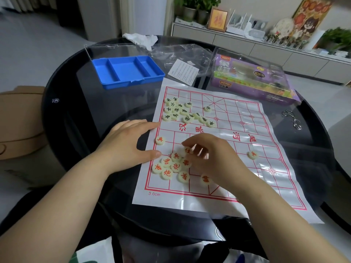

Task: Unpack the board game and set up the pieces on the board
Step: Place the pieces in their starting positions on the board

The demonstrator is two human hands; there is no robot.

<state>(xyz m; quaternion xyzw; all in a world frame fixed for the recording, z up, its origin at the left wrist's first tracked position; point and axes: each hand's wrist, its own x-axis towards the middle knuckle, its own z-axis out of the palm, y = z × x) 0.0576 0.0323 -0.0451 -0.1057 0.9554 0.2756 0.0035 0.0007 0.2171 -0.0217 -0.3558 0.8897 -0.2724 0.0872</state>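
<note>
Head view catches the setting-up step partly done; the left hand lies flat, fingers straight, pressing the board edge onto the counter; the right hand curls blurred fingers over the red pieces heaped just beside the left thumb; whether it pinches one I cannot tell; the black pieces cluster beyond the left fingertips. The next move probably calls for lifting one red piece clear of the heap and setting it squarely on a line crossing.

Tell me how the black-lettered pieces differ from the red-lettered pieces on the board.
The black-lettered pieces lie on the far half of the board; the red-lettered pieces lie on the near half, at the right hand. The black-lettered pieces form one loose group; two red-lettered pieces lie well apart. Both are pale round discs.
</note>
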